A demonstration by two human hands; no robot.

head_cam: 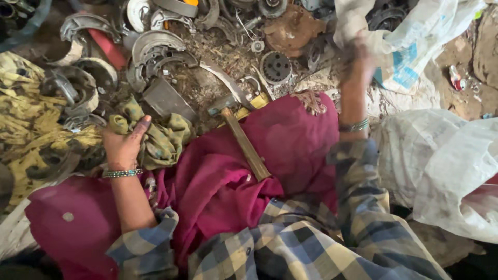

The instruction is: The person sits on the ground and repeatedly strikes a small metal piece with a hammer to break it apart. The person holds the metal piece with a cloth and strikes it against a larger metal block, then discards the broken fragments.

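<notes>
On the lap, my left hand (123, 142) is gripping a yellow-green rag (158, 137) beside the hammer (244, 140). The right hand (358, 59) is blurred up at the white sacks (415, 36) (can't tell its grip). Looks like mid-sorting scrap; next it needs one firm hold.

Left hand (124, 142) rests low with its grip closed; right hand (357, 62) is raised, blurred.

Single head-worn view, looking steeply down and slightly forward from close range over the seated person's lap. Both forearms enter from the bottom edge; the hammer (244, 139) lies near centre, and the ground strewn with metal parts (161, 49) fills the upper frame.
</notes>
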